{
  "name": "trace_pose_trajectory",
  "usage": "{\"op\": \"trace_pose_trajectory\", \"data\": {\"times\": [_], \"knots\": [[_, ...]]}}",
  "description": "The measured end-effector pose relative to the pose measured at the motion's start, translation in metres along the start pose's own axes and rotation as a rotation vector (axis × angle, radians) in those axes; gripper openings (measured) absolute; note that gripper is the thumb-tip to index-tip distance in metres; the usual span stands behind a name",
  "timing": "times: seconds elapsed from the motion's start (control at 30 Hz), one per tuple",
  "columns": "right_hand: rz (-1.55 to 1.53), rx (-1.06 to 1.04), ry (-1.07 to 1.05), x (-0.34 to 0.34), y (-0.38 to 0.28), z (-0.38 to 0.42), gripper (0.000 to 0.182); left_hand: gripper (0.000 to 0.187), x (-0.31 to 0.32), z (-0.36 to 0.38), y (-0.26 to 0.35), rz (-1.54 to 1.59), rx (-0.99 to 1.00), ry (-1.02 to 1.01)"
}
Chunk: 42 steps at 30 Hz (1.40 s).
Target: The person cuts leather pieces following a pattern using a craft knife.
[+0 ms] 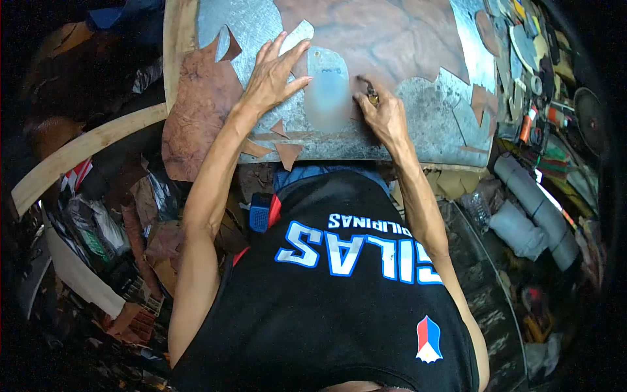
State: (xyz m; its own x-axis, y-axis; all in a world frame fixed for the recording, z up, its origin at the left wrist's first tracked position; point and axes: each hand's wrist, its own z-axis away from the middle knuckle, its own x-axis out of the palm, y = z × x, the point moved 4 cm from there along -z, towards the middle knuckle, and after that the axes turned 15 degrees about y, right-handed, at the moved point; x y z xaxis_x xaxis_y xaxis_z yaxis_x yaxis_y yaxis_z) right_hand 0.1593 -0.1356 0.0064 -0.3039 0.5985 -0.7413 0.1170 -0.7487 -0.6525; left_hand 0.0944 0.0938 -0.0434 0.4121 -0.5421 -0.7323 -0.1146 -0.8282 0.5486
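While a brown leather sheet (196, 117) hangs over the left edge of the metal worktop (431, 124), the left hand (271, 78) lies flat with fingers spread, pressing a pale template (326, 85) near the front edge, gripping nothing. Just right of the template, the right hand (385, 114) is closed around a small cutting tool (370, 93), tip at the template's edge. Leather offcuts (277, 149) lie along the front edge.
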Motion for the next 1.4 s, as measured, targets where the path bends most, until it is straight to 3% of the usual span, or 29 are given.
{"op": "trace_pose_trajectory", "data": {"times": [0.03, 0.2, 0.73, 0.83, 0.9, 0.93, 1.07, 1.3, 1.37, 1.4], "knots": [[0.054, 0.048, -0.089, 0.0, 0.001, 0.007, 0.044, 0.071, -0.002, -0.001, 0.001, 0.013, 0.031, 0.014], [0.169, -0.166, 0.041, 0.011, 0.0, 0.026, 0.046, 0.073, -0.002, 0.006, -0.001, 0.036, 0.06, 0.017], [0.158, -0.169, 0.05, 0.011, -0.001, 0.031, 0.04, 0.068, -0.009, 0.004, 0.004, 0.069, 0.06, 0.021], [-0.089, -0.044, 0.088, -0.006, 0.003, 0.063, 0.034, 0.067, -0.011, 0.001, 0.007, 0.074, 0.064, -0.002], [-0.428, 0.494, -0.171, -0.016, 0.006, 0.094, 0.032, 0.067, -0.012, 0.0, 0.007, 0.05, 0.058, -0.019], [-0.515, 0.542, -0.155, -0.018, 0.008, 0.107, 0.03, 0.068, -0.011, 0.001, 0.006, 0.056, 0.057, -0.019], [-0.665, 0.606, -0.028, -0.021, 0.031, 0.132, 0.035, 0.068, -0.01, 0.0, 0.008, 0.037, 0.064, -0.027], [-0.552, 0.596, -0.023, -0.017, 0.043, 0.146, 0.04, 0.067, -0.016, 0.001, 0.005, 0.032, 0.024, -0.047], [-0.579, 0.583, -0.024, -0.013, 0.046, 0.146, 0.038, 0.067, -0.012, -0.002, 0.008, 0.044, 0.036, -0.043], [-0.501, 0.464, 0.004, -0.014, 0.047, 0.146, 0.039, 0.065, -0.022, -0.01, 0.019, 0.1, -0.033, -0.05]]}}
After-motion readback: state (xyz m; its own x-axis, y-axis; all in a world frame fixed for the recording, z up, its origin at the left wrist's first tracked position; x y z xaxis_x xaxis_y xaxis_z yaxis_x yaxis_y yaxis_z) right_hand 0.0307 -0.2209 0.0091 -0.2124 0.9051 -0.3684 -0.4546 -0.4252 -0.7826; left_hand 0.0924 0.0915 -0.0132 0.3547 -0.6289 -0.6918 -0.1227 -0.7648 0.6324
